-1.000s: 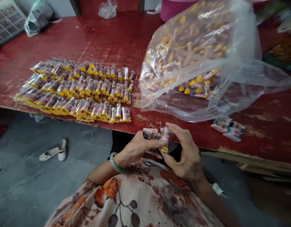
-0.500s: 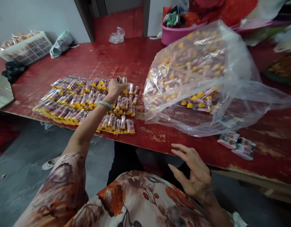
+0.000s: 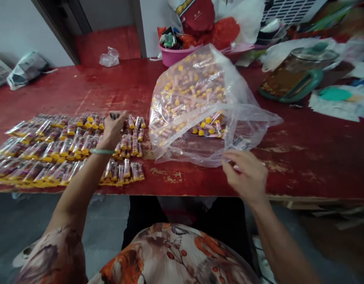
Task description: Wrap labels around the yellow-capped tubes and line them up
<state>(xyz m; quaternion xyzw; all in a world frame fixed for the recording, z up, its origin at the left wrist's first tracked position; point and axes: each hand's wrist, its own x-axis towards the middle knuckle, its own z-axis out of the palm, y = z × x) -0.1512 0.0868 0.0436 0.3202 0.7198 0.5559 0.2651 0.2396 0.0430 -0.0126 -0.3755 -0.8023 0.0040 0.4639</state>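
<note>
My left hand (image 3: 112,129), with a pale green bangle on the wrist, reaches over rows of small clear tubes with yellow caps (image 3: 66,146). Its fingers are curled at the back row; something dark shows between them, too small to name. My right hand (image 3: 247,171) is closed at the front edge of a large clear plastic bag (image 3: 249,106). Bits of small printed packets show at its fingers, mostly covered by the hand. Another printed packet (image 3: 241,142) appears through the bag's film just beyond. The bag holds many pink tubes with yellow caps (image 3: 196,86).
A pink basin (image 3: 173,57) with mixed items stands behind the bag on the red table (image 3: 312,157). To the right are a glass teapot with a green handle (image 3: 300,75) and papers. At the back left lie a crumpled plastic bag (image 3: 109,57) and a silvery bag (image 3: 26,71).
The view has swung to the right. My right hand has moved from in front of the table to the packets at the bag and closed. My left hand remains at the back row of tubes.
</note>
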